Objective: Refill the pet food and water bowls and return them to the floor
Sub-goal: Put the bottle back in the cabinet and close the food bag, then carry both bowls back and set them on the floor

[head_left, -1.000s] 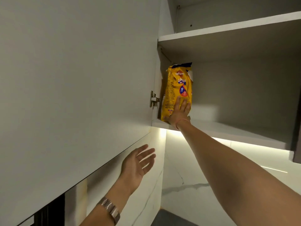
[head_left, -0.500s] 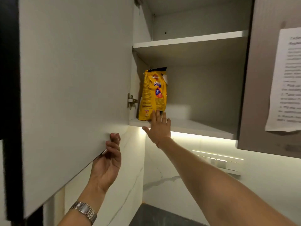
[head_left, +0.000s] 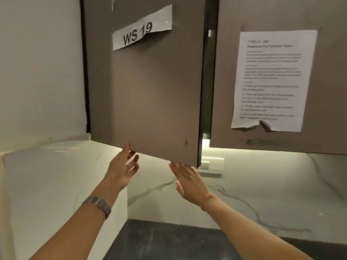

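Note:
The brown cabinet door point(head_left: 146, 87) with a paper label "WS 19" point(head_left: 142, 28) is almost shut, with only a narrow dark gap at its right side. My left hand point(head_left: 124, 168) touches the door's bottom edge with its fingers, thumb up against the front. Just under the door's lower right corner, my right hand point(head_left: 189, 180) is open with fingers spread, fingertips at the edge. The yellow pet food bag is hidden behind the door. No bowls are in view.
A second brown cabinet door point(head_left: 328, 91) on the right carries a printed instruction sheet point(head_left: 270, 81). Below are a lit white marble backsplash point(head_left: 262, 181), a wall socket point(head_left: 212, 164) and a dark countertop point(head_left: 169, 241). A white wall panel point(head_left: 47, 184) stands at left.
The cabinet door has swung from wide open to nearly shut, hiding the yellow bag. My right hand came away from the shelf and bag down to the door's lower edge.

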